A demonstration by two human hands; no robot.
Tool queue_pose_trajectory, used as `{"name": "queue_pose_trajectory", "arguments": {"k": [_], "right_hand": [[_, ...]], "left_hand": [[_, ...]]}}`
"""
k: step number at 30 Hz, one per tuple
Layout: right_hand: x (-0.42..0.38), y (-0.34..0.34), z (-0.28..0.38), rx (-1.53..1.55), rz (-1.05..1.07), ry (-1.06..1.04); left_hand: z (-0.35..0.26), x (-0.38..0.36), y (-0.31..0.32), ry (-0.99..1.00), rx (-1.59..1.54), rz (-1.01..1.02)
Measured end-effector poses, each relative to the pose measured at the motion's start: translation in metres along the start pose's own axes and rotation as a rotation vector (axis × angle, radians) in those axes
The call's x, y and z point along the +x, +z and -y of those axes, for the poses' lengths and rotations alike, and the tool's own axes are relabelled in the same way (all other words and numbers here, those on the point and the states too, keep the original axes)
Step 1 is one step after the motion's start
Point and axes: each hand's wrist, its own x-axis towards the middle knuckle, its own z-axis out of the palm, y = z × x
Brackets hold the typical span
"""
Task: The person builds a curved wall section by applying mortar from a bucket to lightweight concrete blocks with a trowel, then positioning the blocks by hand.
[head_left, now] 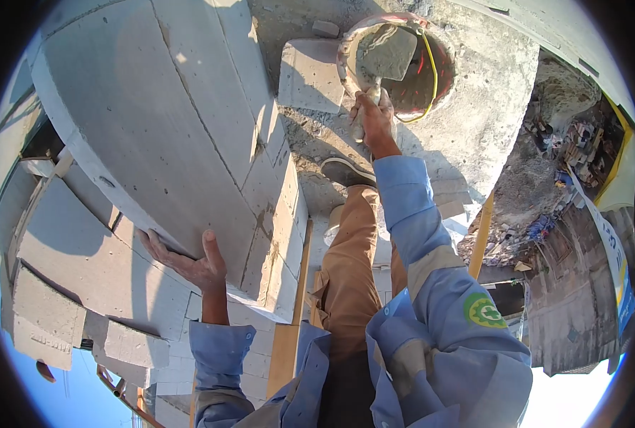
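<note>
While my right hand (372, 118) closes around the handle of the trowel (383, 58), its blade sits in the bucket (442, 71) with a grey load of mortar (390, 48) on it. I judge the mortar wet, heavy and ready to slide off, so the blade must stay level; the stiff handle is the good place to grip. My fingers are wrapped tightly there. My left hand (189, 262) lies flat on the edge of the block wall (153, 121), fingers spread, thumb up. The blocks look rough, dusty and rigid.
</note>
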Motion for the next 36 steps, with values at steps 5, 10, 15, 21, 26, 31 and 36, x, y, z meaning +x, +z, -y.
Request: {"name": "queue_pose_trajectory", "arguments": {"k": [5,10,15,21,26,31,36], "right_hand": [[-0.038,-0.049,-0.023,-0.271,0.141,-0.038],[-0.116,-0.059,-0.014,-0.611,0.468,0.200],[-0.152,-0.040,-0.077,-0.727,0.543,0.286],[-0.155,0.014,-0.157,-1.081,0.477,-0.108],[-0.181,0.057,-0.148,-1.416,0.442,-0.160],[-0.190,0.042,-0.105,-1.510,0.610,-0.265],[-0.204,0.000,-0.081,-1.426,0.651,-0.212]], "left_hand": [[0.002,-0.004,0.000,-0.041,0.002,-0.008],[0.001,-0.003,0.003,-0.062,-0.079,-0.054],[0.004,-0.005,0.006,-0.079,-0.144,-0.082],[0.003,-0.005,0.002,-0.055,-0.100,-0.057],[0.007,-0.007,0.004,-0.038,-0.089,-0.082],[0.005,-0.006,0.004,-0.028,-0.136,-0.102],[0.003,-0.005,0.003,-0.039,-0.141,-0.107]]}}
